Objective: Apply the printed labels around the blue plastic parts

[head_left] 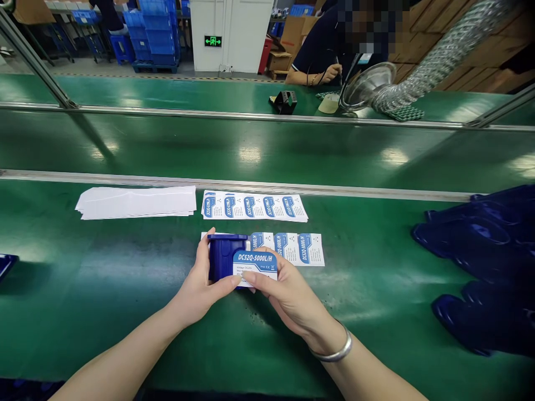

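My left hand is closed round a dark blue plastic housing, its thumb along the lower edge. Between the thumb and fingers of my right hand is a blue and white label printed "DC52Q-5000L/H". The label lies over the right part of the housing; whether it is stuck down I cannot tell. Beneath and behind the hands is a label strip with several labels on it, partly hidden by the housing. Farther back lies a stack of label sheets.
White paper strips lie at the back left. Several dark blue housings are piled at the right, and part of another blue piece shows at the left edge. Beyond a metal rail, a person works near a duct hood.
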{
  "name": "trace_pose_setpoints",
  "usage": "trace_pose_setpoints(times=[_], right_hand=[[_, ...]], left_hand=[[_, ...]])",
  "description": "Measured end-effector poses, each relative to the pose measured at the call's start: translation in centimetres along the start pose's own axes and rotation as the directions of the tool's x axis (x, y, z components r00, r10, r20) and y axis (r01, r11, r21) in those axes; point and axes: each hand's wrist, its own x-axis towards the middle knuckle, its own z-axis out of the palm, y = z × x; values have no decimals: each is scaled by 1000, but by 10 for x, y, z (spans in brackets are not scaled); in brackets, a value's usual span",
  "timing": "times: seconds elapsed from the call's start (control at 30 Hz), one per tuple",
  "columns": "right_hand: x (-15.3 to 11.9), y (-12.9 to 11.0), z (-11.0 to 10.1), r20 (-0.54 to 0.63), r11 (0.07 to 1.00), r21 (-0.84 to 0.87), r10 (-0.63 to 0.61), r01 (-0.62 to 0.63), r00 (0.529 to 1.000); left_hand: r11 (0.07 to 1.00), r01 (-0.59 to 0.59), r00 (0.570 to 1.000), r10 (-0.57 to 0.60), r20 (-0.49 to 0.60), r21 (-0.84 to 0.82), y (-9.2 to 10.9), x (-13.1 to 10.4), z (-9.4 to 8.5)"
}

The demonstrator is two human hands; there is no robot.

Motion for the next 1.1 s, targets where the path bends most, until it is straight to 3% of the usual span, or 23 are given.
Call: trace_pose_setpoints(times=[0.6, 0.87, 1.1], right_hand=[[0, 0, 0, -1, 1000, 21, -6, 6, 1000], [-2, 11, 10, -6, 993, -104, -56, 55, 998], [6, -1, 3, 41, 995, -35, -90, 92, 995]], left_hand=[[1000, -24, 999, 24, -29, 10, -6, 1, -1], [988, -47, 970, 10, -242, -149, -2, 5, 12], [953, 65, 991, -97, -96, -294, 5, 2, 13]])
